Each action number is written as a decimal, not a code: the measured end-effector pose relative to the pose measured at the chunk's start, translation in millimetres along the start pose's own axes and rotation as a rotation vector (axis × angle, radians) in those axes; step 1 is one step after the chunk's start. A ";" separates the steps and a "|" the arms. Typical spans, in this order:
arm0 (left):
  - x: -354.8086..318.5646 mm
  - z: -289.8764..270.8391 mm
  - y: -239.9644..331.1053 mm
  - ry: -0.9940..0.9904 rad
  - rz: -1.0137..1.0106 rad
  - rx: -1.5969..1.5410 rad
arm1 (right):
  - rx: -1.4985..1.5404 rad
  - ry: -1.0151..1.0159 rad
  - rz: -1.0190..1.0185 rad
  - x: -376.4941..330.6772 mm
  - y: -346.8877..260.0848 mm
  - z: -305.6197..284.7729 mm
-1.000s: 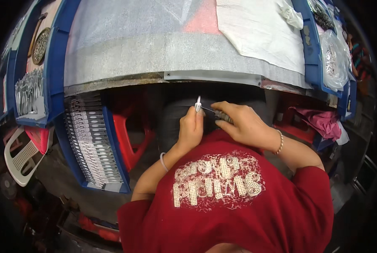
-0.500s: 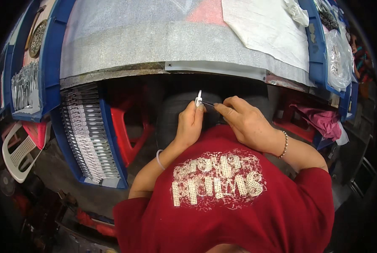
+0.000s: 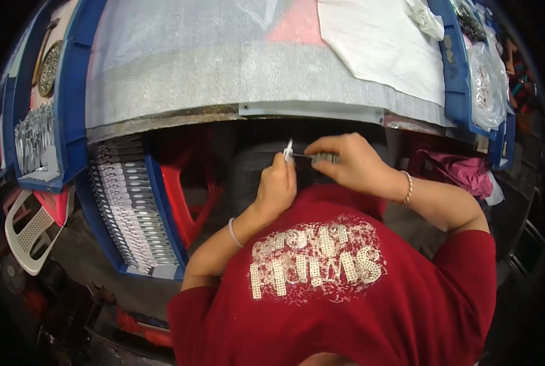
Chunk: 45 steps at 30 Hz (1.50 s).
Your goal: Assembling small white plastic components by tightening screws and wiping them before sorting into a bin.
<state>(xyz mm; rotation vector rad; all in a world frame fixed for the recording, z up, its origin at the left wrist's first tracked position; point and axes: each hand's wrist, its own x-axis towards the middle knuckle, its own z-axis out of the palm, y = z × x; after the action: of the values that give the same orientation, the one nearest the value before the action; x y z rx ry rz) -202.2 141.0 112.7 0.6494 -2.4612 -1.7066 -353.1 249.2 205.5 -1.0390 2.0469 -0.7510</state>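
My left hand [image 3: 275,188] is closed, with its fingers and thumb pinching a small white piece [image 3: 288,150]. The piece stands up past the fingertips and narrows to a thin tip; its exact kind is too small to tell. My right hand [image 3: 361,168] is closed around the grey handle of what looks like a small screwdriver [image 3: 324,157]. Its thin dark shaft points left and meets the side of the white piece. Both hands are over my lap, just below the table's front edge.
The table [image 3: 181,79] is covered with foam sheet, and a white cloth [image 3: 382,55] lies at its right. A blue bin [image 3: 169,213] at lower left holds rows of small black-and-pale items. Another blue bin [image 3: 71,131] holds metal strips. A red stool [image 3: 184,210] stands beside my legs.
My right hand has turned and shifted slightly, so the grey handle now shows between its fingers. My left hand still pinches the white piece in nearly the same place.
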 end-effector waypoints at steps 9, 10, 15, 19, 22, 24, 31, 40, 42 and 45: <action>-0.6 4.5 -2.0 -0.013 -0.037 -0.090 | -0.750 -0.330 -0.304 1.2 -29.1 -4.6; -0.2 4.7 -1.6 -0.008 -0.035 -0.071 | -0.674 -0.301 -0.263 1.9 -26.9 -4.7; 0.1 4.7 -5.2 0.009 -0.012 0.017 | -0.395 -0.209 -0.011 -0.7 -14.0 1.8; -2.6 5.1 -0.7 0.011 0.010 0.046 | 0.107 -0.062 0.158 -11.5 5.3 13.2; -4.3 5.9 -1.6 0.062 0.054 0.002 | 0.347 -0.140 0.223 -10.4 3.9 2.7; -4.1 2.8 2.4 0.052 0.005 -0.112 | 0.093 -0.061 0.090 -21.0 -9.4 -2.6; -7.3 -6.5 12.3 -0.058 -0.307 -0.545 | -0.195 -0.027 -0.110 -45.3 -21.0 -5.4; -6.6 -4.7 9.9 -0.078 -0.336 -0.542 | -0.215 -0.019 -0.165 -44.2 -13.4 -2.8; -6.1 -3.4 7.0 -0.079 -0.332 -0.527 | -0.216 -0.021 -0.180 -43.6 -12.9 -3.6; -6.0 -1.6 1.9 -0.084 -0.292 -0.451 | -0.224 -0.021 -0.140 -40.0 -15.2 -4.6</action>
<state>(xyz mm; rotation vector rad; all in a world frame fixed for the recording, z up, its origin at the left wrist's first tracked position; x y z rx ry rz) -196.8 142.4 116.1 0.9221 -1.9857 -2.3342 -333.3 276.1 232.6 -1.3216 2.0918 -0.5859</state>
